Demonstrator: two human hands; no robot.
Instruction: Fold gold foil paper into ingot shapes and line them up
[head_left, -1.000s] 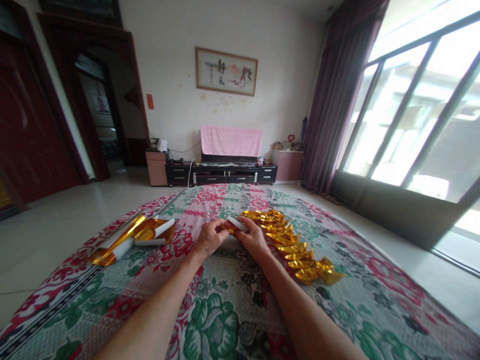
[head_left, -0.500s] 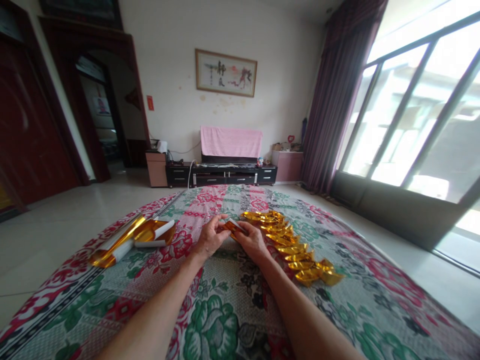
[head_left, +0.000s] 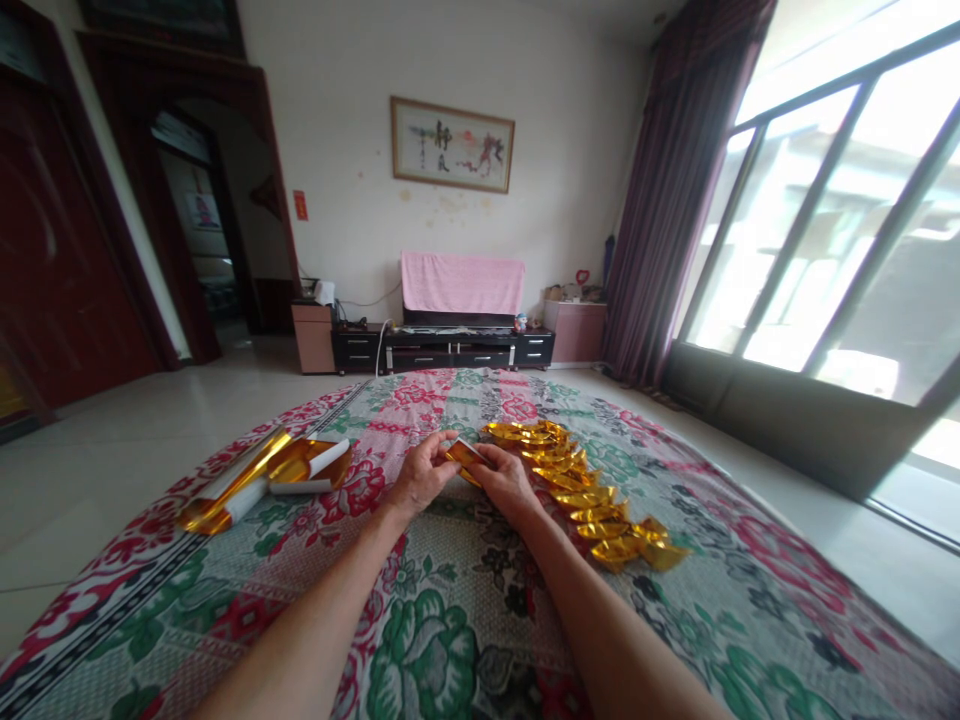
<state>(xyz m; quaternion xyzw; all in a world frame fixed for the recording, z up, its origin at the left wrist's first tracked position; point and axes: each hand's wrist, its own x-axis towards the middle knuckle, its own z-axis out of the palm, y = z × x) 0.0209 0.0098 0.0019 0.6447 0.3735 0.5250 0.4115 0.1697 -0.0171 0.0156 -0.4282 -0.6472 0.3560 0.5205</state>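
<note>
A small piece of gold foil paper (head_left: 466, 455) with a white edge is stretched between my two hands above the patterned cloth. My left hand (head_left: 424, 472) pinches its left end, thumb and fingers closed on it. On the other end, my right hand (head_left: 507, 484) is closed in a pinch too. Just right of my right hand lies a row of folded gold paper ingots (head_left: 589, 497), running from the far middle toward the near right. Curled sheets of gold foil paper (head_left: 247, 482) with white backs lie apart at the left.
A floral cloth (head_left: 427, 640) covers the broad surface under my hands. Beyond it stand a low black cabinet (head_left: 420, 357) and a pink towel (head_left: 463, 283) draped over something. To the right are a purple curtain (head_left: 660, 200) and large windows.
The foil paper has tilted slightly, and more of its gold face shows between my hands. Both hands keep nearly the same place; the ingots and loose sheets have not moved.
</note>
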